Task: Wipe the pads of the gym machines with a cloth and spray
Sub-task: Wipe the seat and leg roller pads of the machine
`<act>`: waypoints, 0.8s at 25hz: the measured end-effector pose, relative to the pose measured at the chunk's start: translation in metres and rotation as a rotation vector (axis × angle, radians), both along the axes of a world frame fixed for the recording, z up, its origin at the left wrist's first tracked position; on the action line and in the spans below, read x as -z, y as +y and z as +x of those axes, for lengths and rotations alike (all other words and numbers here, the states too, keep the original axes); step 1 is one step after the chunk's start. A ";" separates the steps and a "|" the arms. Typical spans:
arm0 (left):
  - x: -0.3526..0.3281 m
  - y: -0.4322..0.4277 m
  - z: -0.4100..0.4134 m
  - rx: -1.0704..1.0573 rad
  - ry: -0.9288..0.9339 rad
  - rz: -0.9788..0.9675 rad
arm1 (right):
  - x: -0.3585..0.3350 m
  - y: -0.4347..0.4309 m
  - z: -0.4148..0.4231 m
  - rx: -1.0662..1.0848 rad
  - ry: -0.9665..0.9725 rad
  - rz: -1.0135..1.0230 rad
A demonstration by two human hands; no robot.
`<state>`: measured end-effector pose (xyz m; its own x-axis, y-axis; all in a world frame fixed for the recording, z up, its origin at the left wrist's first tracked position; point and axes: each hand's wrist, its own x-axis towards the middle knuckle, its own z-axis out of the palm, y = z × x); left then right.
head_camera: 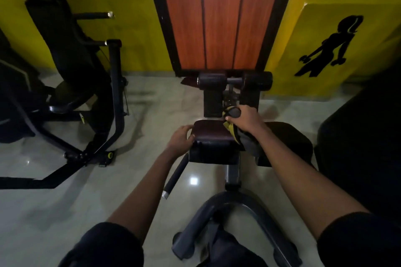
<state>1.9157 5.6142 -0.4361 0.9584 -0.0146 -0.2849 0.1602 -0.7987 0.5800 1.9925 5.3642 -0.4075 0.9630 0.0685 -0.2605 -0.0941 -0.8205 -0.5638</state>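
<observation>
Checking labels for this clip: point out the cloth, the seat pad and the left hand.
cloth (229, 129): head view, yellow fold.
seat pad (208, 133): head view, top face.
left hand (181, 137): head view, back of hand.

Floor (54, 201): pale glossy tiles; small bright glare spot (193, 180) near the middle.
Wall (130, 17): yellow, along the floor's far edge.
Wood panel (221, 21): three orange-brown vertical boards, black frame, mid-wall.
Silhouette (329, 47): black figure with dumbbells, right wall.

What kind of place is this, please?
Most likely a gym: a machine with a padded seat and roller pads, another machine at the left, and a wall silhouette of a figure holding dumbbells.
</observation>
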 end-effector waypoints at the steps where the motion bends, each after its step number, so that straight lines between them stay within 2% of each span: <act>1: 0.013 0.001 0.006 0.024 0.037 0.009 | 0.014 0.003 0.005 0.010 0.016 -0.005; 6: 0.054 0.014 0.031 0.129 0.197 0.084 | 0.066 0.002 0.008 0.070 0.044 -0.018; 9: 0.067 0.018 0.042 0.192 0.218 0.081 | 0.102 0.006 -0.004 0.082 0.104 -0.070; 15: 0.096 0.045 0.052 0.185 0.095 -0.056 | 0.126 0.040 -0.034 0.130 0.061 -0.269; 20: 0.119 0.072 0.075 0.383 -0.042 -0.145 | 0.131 0.077 -0.050 0.299 0.010 -0.353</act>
